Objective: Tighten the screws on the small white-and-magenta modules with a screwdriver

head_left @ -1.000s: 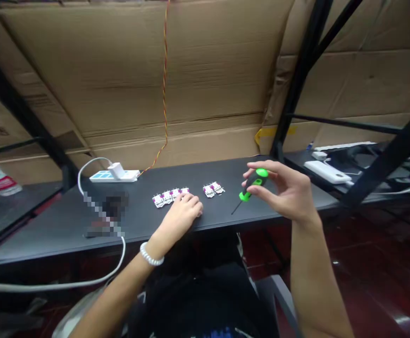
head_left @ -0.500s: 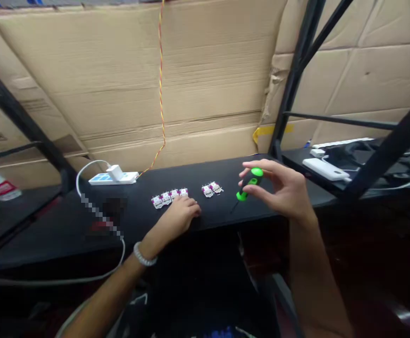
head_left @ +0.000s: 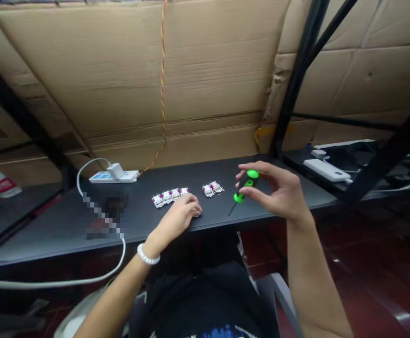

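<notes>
My right hand (head_left: 278,190) holds a small green-and-black screwdriver (head_left: 244,186) by the handle, its thin shaft slanting down to the black table (head_left: 60,220). My left hand (head_left: 180,216) rests palm down on the table, its curled fingers over one small white-and-purple part at the right end of a row of such parts (head_left: 169,195). Two more of these parts (head_left: 212,189) lie between my hands. A bead bracelet sits on my left wrist.
A white power strip (head_left: 113,176) with a charger and a white cable stands at the back left. A twisted red-yellow wire (head_left: 162,84) hangs down the cardboard wall. Black frame posts rise on the right, beside a side table with a white device (head_left: 326,170).
The screwdriver in my right hand has shifted slightly left and down. My left hand stays on the same part. The view has shifted a little.
</notes>
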Available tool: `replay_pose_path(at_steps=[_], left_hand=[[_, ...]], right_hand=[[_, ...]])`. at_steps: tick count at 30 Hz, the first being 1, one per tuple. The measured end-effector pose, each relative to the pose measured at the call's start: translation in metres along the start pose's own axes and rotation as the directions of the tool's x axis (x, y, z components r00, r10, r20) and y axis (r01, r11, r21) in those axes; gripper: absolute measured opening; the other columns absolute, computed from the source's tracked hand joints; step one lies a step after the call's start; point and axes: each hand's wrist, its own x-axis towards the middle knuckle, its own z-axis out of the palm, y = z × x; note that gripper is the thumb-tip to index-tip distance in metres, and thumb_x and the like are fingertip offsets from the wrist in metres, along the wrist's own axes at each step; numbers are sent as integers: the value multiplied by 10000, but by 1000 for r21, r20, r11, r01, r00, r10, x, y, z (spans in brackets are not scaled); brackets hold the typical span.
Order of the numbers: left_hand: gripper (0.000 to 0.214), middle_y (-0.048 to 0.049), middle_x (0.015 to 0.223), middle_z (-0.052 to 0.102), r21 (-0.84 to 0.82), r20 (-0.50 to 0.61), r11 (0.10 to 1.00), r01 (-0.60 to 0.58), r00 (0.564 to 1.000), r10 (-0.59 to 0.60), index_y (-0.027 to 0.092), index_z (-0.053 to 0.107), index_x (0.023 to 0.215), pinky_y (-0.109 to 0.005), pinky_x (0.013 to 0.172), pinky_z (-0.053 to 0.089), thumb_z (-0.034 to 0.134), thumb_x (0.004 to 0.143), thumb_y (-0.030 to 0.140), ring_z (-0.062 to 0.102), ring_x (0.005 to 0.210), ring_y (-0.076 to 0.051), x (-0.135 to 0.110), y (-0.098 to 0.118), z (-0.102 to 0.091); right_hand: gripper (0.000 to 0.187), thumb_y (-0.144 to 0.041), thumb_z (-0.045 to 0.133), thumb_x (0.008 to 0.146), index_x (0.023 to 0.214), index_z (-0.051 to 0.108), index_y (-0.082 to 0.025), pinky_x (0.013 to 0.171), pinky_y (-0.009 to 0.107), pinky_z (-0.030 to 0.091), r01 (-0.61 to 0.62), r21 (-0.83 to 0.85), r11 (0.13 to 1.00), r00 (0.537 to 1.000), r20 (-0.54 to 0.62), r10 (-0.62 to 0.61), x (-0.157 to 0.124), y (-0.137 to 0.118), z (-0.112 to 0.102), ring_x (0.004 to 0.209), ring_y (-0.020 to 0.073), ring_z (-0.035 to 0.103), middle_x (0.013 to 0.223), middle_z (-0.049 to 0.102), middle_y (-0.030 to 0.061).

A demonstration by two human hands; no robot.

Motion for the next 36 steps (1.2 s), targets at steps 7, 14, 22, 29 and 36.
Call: replay_pose_path(at_steps=[7, 14, 22, 29, 36], left_hand=[[236, -109, 1179, 746, -80, -89, 987, 143, 985, -150, 190, 764, 911, -447, 1043, 563, 549, 1008, 179, 720, 1087, -264, -5, 7, 9], [195, -92, 1182, 768, -106, -156, 980, 171, 970, -186, 208, 809, 909, -459, 1053, 576, 624, 957, 167, 738, 1094, -267, -7, 8, 15], [188, -85, 1203, 775, -165, -157, 972, 169, 968, -195, 235, 850, 971, -450, 1063, 585, 672, 945, 180, 743, 1109, -264, -10, 4, 17], [122, -86, 1187, 772, -258, -123, 948, 186, 967, -223, 225, 822, 939, -453, 1090, 555, 717, 910, 170, 729, 1125, -262, -7, 4, 14], [51, -89, 1139, 782, -329, -138, 925, 191, 959, -247, 202, 736, 854, -431, 1052, 557, 731, 875, 155, 727, 1085, -252, -8, 6, 13]], right_hand=[[388, -293, 859, 882, 1253, 757, -243, 814, 344, 654, -12, 4, 1000, 1000, -9, 12, 1, 0, 4, 852, 200, 775, 1028, 800, 52], [356, -301, 853, 881, 1221, 769, -237, 795, 331, 655, -28, 13, 1000, 999, -39, 28, 4, -1, 18, 852, 198, 775, 1008, 809, 48], [385, -311, 844, 889, 1259, 755, -251, 796, 322, 665, -61, 116, 991, 986, -148, 78, 6, 9, 47, 859, 187, 784, 1040, 807, 40], [359, -349, 819, 900, 1234, 763, -230, 827, 358, 687, -108, 124, 986, 975, -182, 130, 5, 20, 69, 921, 216, 790, 1057, 806, 58], [353, -319, 813, 905, 1244, 758, -239, 795, 336, 680, -92, 167, 982, 975, -187, 123, 6, 20, 75, 846, 187, 783, 1040, 806, 44]])
